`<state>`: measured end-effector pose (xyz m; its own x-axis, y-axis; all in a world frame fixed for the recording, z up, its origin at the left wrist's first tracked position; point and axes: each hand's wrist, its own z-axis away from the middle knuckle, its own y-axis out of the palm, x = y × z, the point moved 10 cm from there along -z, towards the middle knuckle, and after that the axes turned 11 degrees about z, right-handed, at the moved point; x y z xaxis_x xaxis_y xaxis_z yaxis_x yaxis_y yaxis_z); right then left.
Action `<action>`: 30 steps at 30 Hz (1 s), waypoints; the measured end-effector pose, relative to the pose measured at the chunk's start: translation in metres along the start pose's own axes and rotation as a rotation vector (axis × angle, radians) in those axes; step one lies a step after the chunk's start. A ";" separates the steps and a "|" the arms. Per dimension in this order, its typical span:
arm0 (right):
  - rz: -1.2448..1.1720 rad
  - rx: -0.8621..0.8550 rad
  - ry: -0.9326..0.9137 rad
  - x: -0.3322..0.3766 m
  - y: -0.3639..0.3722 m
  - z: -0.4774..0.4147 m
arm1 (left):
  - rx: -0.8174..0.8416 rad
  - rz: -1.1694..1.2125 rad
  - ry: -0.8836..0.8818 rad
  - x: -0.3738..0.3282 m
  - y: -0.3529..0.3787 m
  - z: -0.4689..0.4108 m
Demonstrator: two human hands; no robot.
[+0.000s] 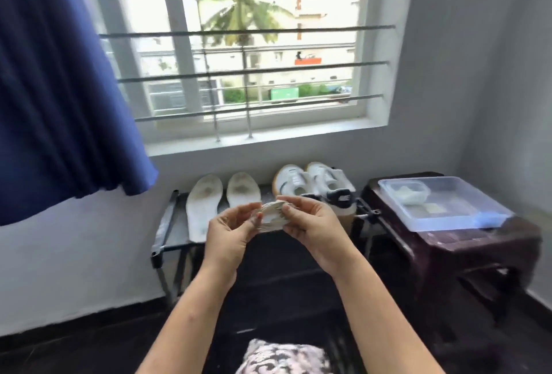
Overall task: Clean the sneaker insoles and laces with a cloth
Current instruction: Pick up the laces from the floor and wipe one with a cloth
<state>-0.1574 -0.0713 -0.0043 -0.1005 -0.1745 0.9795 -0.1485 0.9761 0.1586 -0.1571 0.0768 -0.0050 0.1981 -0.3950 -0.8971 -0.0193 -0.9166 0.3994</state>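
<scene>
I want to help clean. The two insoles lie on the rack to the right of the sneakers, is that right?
No. The insoles lie on the rack to the left of the sneakers; the head view shows it.

A narrow strip of bare rack [176,224] top is left btwn the insoles [204,203] & sneakers [294,181], w/ front-centre approach taken up by the left hand [230,233] & right hand [313,227] gripping a white bundle [273,218], the right side shut off by the stool [466,242] w/ clear tub [442,194], the rear by the wall [268,158].
</scene>
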 end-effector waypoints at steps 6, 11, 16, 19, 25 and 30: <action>0.074 -0.190 -0.026 0.028 -0.114 0.013 | 0.137 0.049 -0.114 0.050 0.107 -0.009; 0.100 -0.417 0.005 0.028 -0.229 0.020 | 0.160 0.077 -0.267 0.111 0.165 -0.015; 0.260 -0.629 0.117 0.008 -0.335 0.005 | 0.188 0.068 -0.397 0.159 0.203 -0.022; 0.366 -0.702 0.174 -0.007 -0.379 -0.017 | 0.209 0.024 -0.440 0.182 0.215 -0.037; 0.686 -0.765 0.306 -0.033 -0.425 -0.054 | 0.236 -0.026 -0.510 0.216 0.227 -0.056; 1.031 -0.608 0.378 -0.043 -0.429 -0.072 | 0.185 0.038 -0.609 0.243 0.225 -0.061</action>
<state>-0.0190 -0.4731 -0.1051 0.4032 0.6539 0.6402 0.3182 0.5557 -0.7681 -0.0541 -0.2215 -0.1213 -0.3982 -0.3421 -0.8511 -0.1949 -0.8751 0.4430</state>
